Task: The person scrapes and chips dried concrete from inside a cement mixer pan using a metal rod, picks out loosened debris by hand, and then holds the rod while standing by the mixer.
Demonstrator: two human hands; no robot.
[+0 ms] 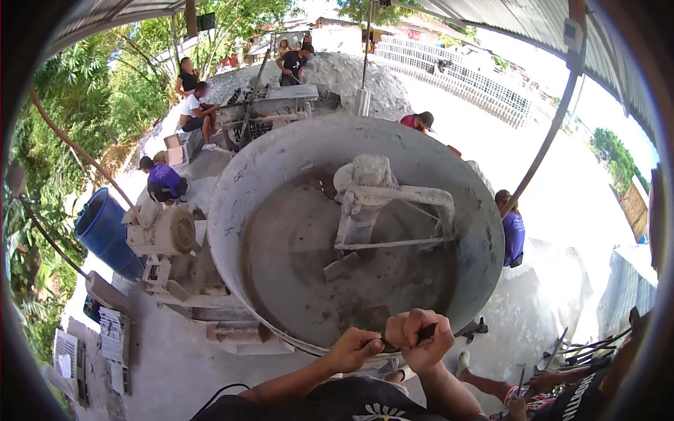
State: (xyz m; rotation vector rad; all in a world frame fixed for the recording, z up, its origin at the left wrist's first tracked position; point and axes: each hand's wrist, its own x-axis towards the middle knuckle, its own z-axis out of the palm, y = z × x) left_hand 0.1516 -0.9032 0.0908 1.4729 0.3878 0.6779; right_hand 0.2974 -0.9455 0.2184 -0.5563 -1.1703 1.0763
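Both of my hands are closed near the front rim of a large round mixer drum (232, 210). My left hand (354, 350) pinches one end of a dark, narrow object (388, 346). Close beside it, my right hand (421, 339) is wrapped round the same object, and its dark end shows by the thumb. Fingers cover most of it, so its kind cannot be made out. Inside the drum, a grey-crusted mixing frame with paddles (368, 193) stands over a floor coated with grey material.
A motor (175, 233) and a blue barrel (109, 228) stand left of the drum. Several people work around it, one crouching at left (165, 181). Another person (597, 386) is close at lower right, near long-handled tools. Stacked blocks (456, 74) line the back.
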